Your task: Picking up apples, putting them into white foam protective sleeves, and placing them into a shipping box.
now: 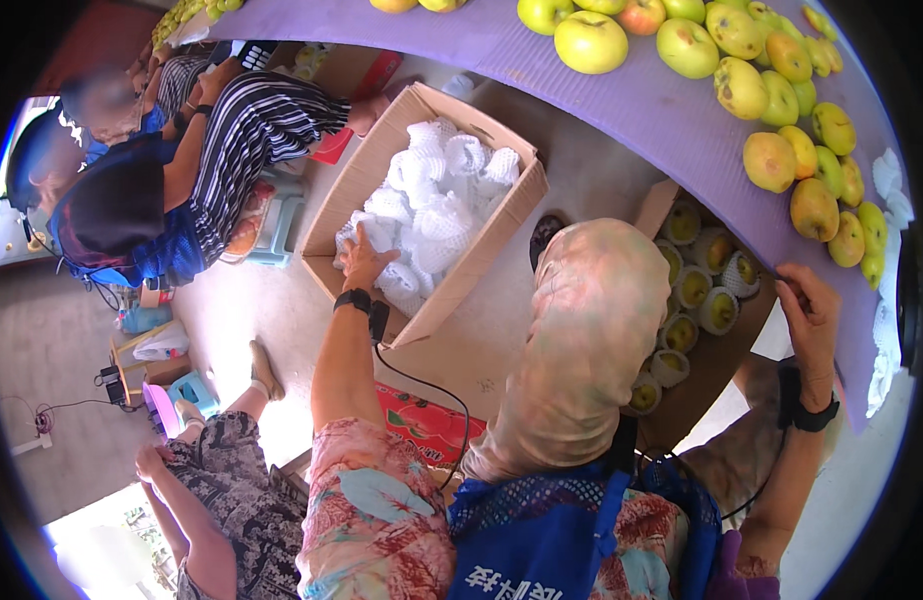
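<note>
My left hand (366, 262) reaches into an open cardboard box (516, 215) of crumpled white foam net sleeves (431, 225), fingers spread and touching the sleeves at its left side. At the right, my right hand (806, 305) is raised by the edge of a purple board (641, 100), its fingers loosely bent and apart, with nothing visible in them. Below the board, beside that hand, a second cardboard box holds green apples in foam nets (693, 287). My bent knee (591, 300) sits between the two boxes.
Several loose yellow-green apples (589, 43) lie on the board. Two people in striped trousers sit at upper left, near a teal stool (271, 250). Another person (221, 500) is at lower left. A black cable (451, 400) hangs from my left wrist over a red carton (401, 425).
</note>
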`<state>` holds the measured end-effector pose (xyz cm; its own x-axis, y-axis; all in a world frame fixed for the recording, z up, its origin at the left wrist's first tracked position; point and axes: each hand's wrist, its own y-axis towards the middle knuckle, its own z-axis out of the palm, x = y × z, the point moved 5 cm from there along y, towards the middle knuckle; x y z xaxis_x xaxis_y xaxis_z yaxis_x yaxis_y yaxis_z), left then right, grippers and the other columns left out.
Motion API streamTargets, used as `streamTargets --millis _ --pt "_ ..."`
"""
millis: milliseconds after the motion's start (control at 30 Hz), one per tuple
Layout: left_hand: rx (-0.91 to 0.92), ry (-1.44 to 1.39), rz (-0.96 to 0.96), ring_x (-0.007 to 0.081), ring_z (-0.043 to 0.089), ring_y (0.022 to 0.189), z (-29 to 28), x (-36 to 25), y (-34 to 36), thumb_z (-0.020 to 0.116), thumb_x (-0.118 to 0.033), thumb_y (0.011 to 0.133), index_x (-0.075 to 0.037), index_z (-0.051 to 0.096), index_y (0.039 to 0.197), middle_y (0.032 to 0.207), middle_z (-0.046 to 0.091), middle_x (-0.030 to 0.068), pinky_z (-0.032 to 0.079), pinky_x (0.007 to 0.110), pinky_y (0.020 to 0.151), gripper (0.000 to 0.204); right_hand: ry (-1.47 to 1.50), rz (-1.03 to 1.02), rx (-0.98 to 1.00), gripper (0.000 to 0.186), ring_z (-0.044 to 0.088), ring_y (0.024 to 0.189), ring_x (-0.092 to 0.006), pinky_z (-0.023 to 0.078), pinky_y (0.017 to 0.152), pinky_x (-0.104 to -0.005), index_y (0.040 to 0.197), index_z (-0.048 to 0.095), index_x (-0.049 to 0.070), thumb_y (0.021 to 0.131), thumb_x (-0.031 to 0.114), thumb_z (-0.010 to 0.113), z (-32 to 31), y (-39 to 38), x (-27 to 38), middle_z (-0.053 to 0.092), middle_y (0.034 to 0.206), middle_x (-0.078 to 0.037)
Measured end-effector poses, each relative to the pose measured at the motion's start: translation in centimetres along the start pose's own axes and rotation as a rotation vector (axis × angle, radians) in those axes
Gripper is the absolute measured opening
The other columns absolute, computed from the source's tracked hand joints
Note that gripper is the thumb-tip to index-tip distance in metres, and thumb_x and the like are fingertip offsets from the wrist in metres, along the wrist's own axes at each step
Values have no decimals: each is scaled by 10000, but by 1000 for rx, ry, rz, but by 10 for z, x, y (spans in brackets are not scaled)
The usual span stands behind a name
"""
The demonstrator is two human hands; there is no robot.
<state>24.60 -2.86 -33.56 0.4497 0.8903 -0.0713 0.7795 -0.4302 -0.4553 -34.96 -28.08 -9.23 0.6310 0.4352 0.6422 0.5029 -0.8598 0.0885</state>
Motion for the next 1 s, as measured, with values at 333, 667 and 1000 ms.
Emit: streamTargets --millis 333,667,1000 --pt "127 153 33 606 169 1313 45 -2 12 856 -379 603 -74 18 1492 1468 161 338 336 606 1030 1259 -101 17 -7 106 480 548 -105 377 528 -244 905 628 -10 800 -12 648 3 4 4 557 671 -51" --pt "48 230 -12 610 164 1305 75 9 55 740 -292 779 -45 23 1479 1438 181 336 353 695 949 1032 -244 107 3 97 562 704 -159 414 679 -275 912 642 22 816 15 638 -1 -5 -9 634 793 -64" --pt "28 400 -50 583 212 1284 89 -1 56 505 -190 919 -25 167 1441 1426 178 306 423 693 861 643 -228 177 -10 95 558 733 -177 418 674 -286 915 641 -6 828 -13 605 -9 -12 -23 642 831 -74"
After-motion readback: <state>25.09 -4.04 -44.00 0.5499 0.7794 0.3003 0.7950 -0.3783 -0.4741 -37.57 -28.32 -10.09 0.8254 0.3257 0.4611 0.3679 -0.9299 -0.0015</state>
